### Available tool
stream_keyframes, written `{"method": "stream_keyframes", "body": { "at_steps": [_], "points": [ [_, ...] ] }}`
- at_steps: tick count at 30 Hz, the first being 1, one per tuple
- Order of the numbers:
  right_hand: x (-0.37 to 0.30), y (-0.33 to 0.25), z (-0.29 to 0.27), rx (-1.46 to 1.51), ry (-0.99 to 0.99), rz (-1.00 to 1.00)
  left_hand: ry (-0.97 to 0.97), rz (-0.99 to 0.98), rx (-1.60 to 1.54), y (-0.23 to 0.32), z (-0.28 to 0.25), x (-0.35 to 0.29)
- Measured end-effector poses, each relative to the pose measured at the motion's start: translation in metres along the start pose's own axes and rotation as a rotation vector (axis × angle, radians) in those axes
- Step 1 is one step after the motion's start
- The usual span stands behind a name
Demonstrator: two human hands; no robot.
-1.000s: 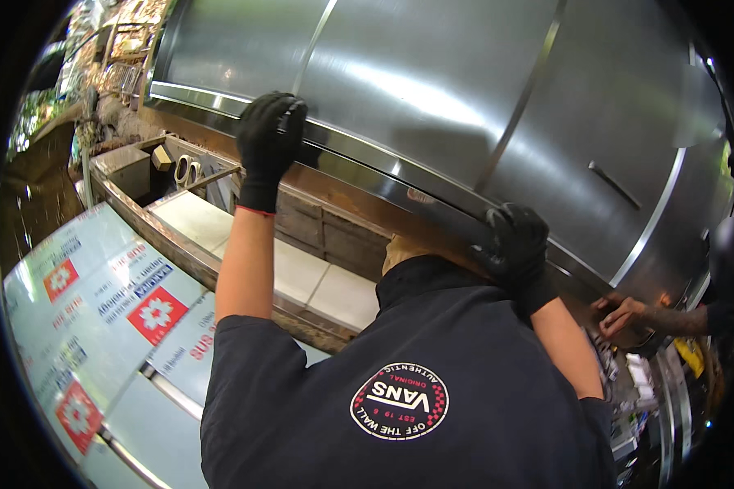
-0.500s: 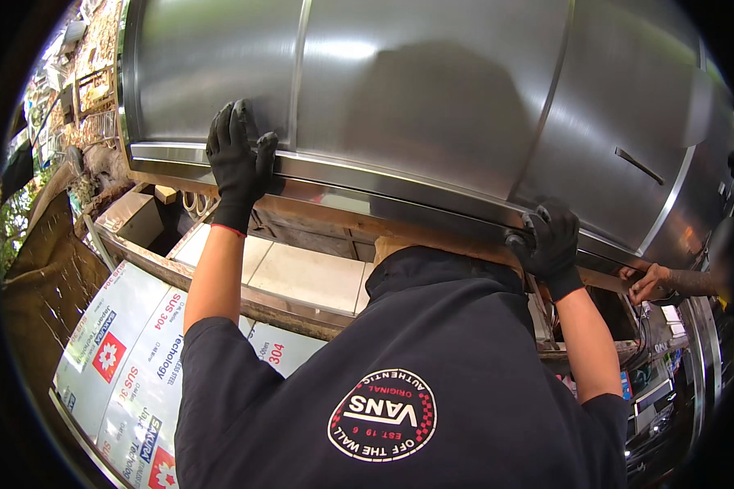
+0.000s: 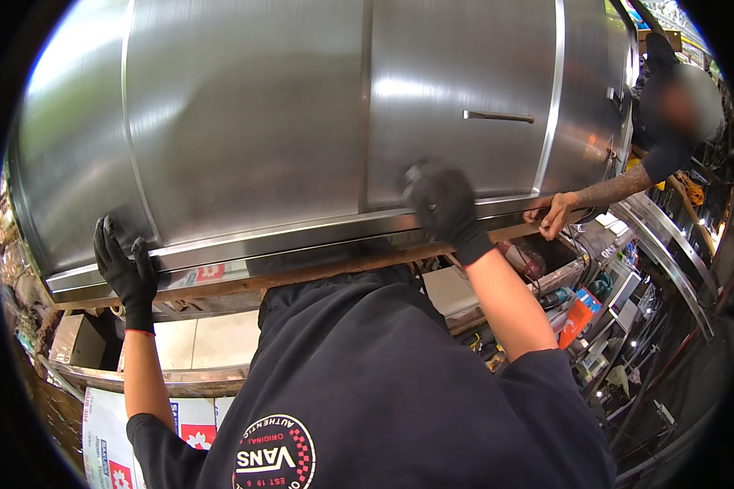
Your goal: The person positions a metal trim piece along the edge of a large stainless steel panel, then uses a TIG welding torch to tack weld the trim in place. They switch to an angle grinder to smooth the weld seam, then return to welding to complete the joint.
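A large brushed stainless steel panel (image 3: 253,122), divided by raised seams, stretches across in front of me with a folded metal rim (image 3: 302,231) along its near side. My left hand (image 3: 124,273), in a black glove, lies over the rim near its left end, fingers stretched onto the steel and thumb apart. Over the rim right of the middle is my right hand (image 3: 444,202), also gloved in black. Motion smears its fingers, and I cannot tell whether it touches the steel. A slim bar handle (image 3: 497,117) lies on the panel's right part.
At the right, a co-worker's bare hand (image 3: 556,215) is by the rim. Beneath the panel is a wooden-edged bench frame (image 3: 179,376) with pale tiles. Printed sheets (image 3: 151,420) lie lower left. Tools and an orange box (image 3: 577,316) crowd the lower right, near long metal strips (image 3: 669,253).
My view has swung to the right, showing more of the co-worker. My right hand has come off its spot on the rim and is moving; my left stays over the rim.
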State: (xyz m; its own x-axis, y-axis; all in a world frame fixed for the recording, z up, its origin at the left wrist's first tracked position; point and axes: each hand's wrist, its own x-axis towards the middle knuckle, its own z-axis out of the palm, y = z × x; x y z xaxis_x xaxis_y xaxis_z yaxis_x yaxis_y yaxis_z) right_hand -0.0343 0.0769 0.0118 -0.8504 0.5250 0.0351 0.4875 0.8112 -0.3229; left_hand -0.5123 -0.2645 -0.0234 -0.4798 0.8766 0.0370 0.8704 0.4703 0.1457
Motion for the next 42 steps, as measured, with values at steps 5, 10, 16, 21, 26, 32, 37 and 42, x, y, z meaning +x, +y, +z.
{"method": "stream_keyframes", "body": {
  "at_steps": [5,10,16,21,26,32,37,42],
  "points": [
    [0.036,0.108,-0.054,-0.582,-0.006,0.419,0.023,-0.012,0.032,0.0,0.0,-0.001],
    [0.046,0.141,-0.079,-0.613,-0.286,0.369,0.024,-0.021,0.016,0.0,0.0,-0.001],
    [0.037,0.144,-0.108,-0.659,-0.255,0.194,0.048,-0.023,0.024,-0.001,0.003,0.001],
    [-0.056,0.085,-0.203,-0.597,-0.242,-0.03,0.069,-0.041,0.012,-0.002,0.006,-0.005],
    [-0.166,0.001,-0.164,-0.364,-0.332,0.2,0.074,-0.043,0.031,-0.004,0.007,-0.004],
    [-0.213,0.0,-0.046,-0.405,-0.146,0.447,0.122,-0.063,0.064,-0.025,0.026,-0.014],
    [-0.205,0.014,-0.018,-0.448,0.059,0.483,0.12,-0.133,0.154,-0.033,0.037,-0.013],
    [-0.208,0.019,-0.005,-0.422,0.179,0.504,0.201,-0.208,0.113,-0.03,0.049,-0.019]
  ]
}}
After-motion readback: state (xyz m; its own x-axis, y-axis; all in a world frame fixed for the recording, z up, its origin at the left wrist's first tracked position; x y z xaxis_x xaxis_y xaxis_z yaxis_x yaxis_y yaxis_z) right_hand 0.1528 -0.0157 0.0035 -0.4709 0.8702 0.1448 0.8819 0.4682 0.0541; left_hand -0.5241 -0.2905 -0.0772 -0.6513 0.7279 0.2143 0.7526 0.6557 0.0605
